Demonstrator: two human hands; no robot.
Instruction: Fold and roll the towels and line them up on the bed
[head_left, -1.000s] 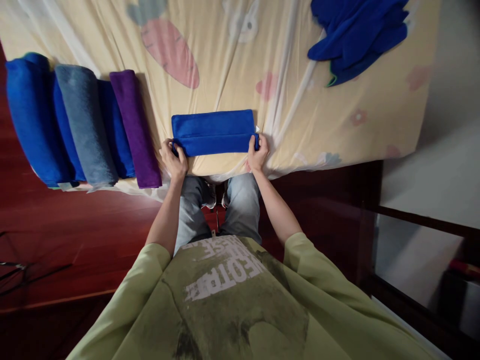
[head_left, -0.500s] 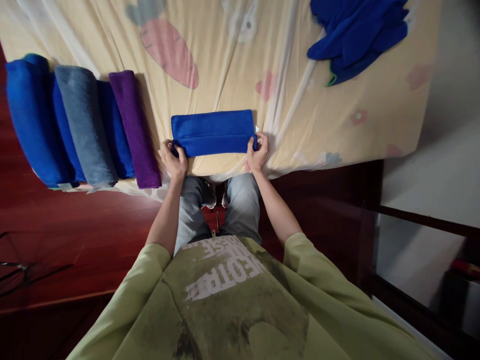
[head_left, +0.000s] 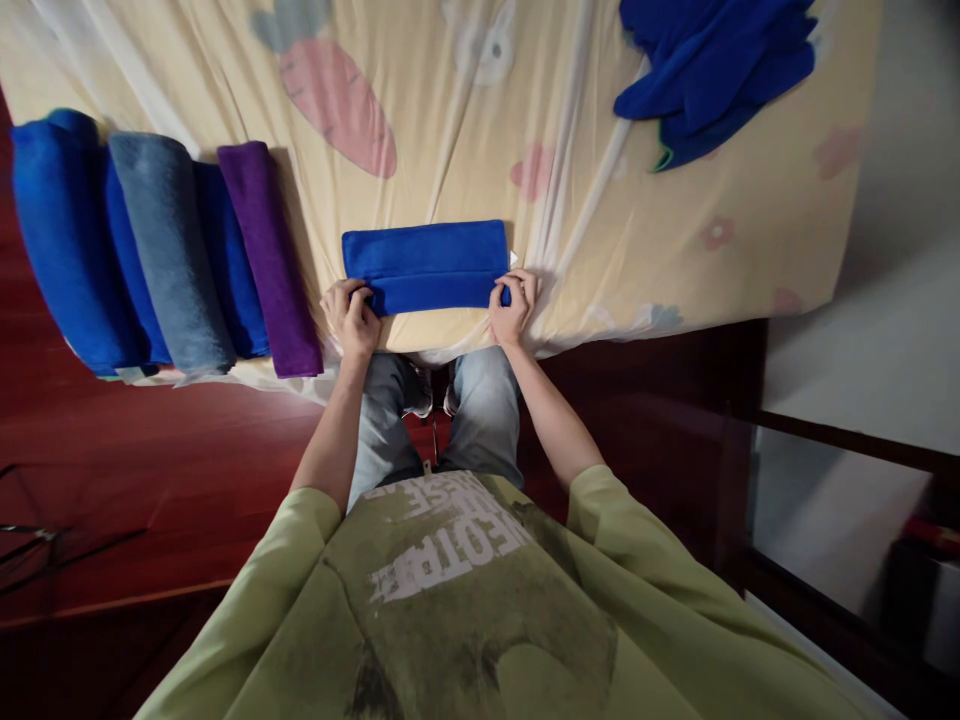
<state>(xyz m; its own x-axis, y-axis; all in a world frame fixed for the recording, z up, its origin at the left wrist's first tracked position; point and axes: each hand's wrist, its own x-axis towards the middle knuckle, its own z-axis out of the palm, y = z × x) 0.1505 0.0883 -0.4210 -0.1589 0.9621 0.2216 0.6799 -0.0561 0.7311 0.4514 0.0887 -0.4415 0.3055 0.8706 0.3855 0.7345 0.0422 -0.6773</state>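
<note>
Cream printed fabric sheet (head_left: 450,150) bearing a folded, rectangular blue cloth (head_left: 427,265) near its front edge.
A narrow purple plush roll (head_left: 270,260) lies left of the cloth, whose near corners the left hand (head_left: 354,318) and right hand (head_left: 514,308) grasp.

The site was a room of domestic type, apparently a bedroom. Primary indicator: a pale yellow sheet (head_left: 450,170) covered a broad, flat surface and carried a nursery-style pattern, including a carrot print (head_left: 337,105), a rabbit print (head_left: 493,52) and flower prints (head_left: 718,233). Secondary indicators: household linen rested on the sheet, namely a folded blue cloth (head_left: 427,275), a grey cloth (head_left: 172,250) and a purple cloth (head_left: 270,260). The floor (head_left: 225,480) was dark red and glossy; a plain, pale wall (head_left: 900,250) stood at right.
</note>
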